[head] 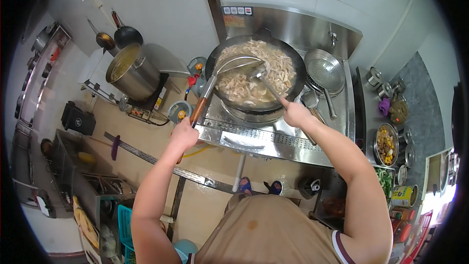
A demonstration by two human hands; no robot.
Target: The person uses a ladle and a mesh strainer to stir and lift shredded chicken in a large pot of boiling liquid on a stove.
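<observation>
My left hand (185,134) is closed around the wooden handle of a large strainer (240,63), whose wire-framed head lies in the left part of a big wok (299,82). My right hand (297,112) grips the long handle of a metal ladle (258,74); its bowl is among the food, close to the strainer's head. The wok sits on a stainless steel stove (249,141) and holds many pale strips of meat (280,75) in cloudy liquid. The ladle's bowl is partly hidden by liquid and food.
A perforated metal strainer (324,71) rests right of the wok. A tall stockpot (133,75) stands on a burner at the left, near gas cylinders (180,110). A bowl of cut food (386,145) and lidded metal pots (374,77) are on the right counter.
</observation>
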